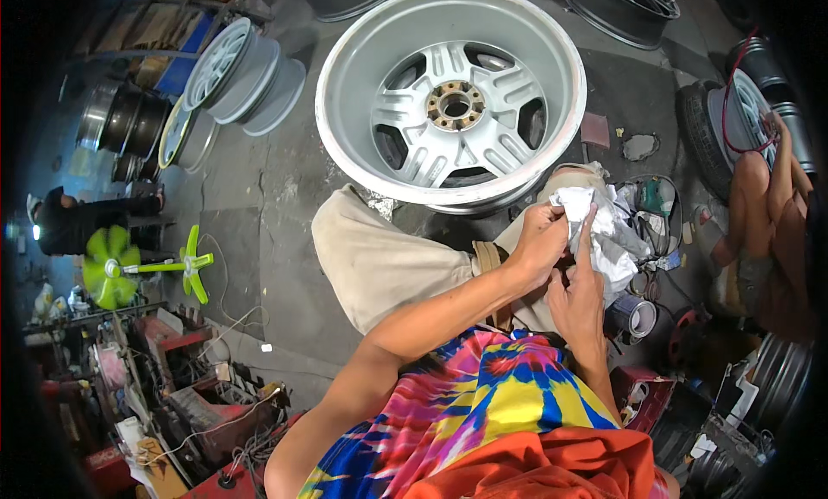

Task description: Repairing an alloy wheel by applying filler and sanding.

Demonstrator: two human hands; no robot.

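My left hand (pixel 542 238) pinches the edge of a white cloth (pixel 611 240) above my lap, fingers closed on it. Beside it, my right hand (pixel 576 299) has its index finger stretched up against the cloth and its thumb apart. The other fingers of that hand are partly hidden, and I see nothing gripped in them. Just beyond my knees lies a large silver wheel rim (pixel 559 150), its open barrel facing up and spokes and a brownish hub ring showing inside. Part of another rim edge shows beneath it.
More rims (pixel 231 76) stand at the far left, near a green fan (pixel 110 266). A person (pixel 73 223) is beyond. At right, another person's hand (pixel 779 130) is by a tyred wheel (pixel 703 128). A can (pixel 634 316) stands near my right hand. Red machinery (pixel 194 404) fills the lower left.
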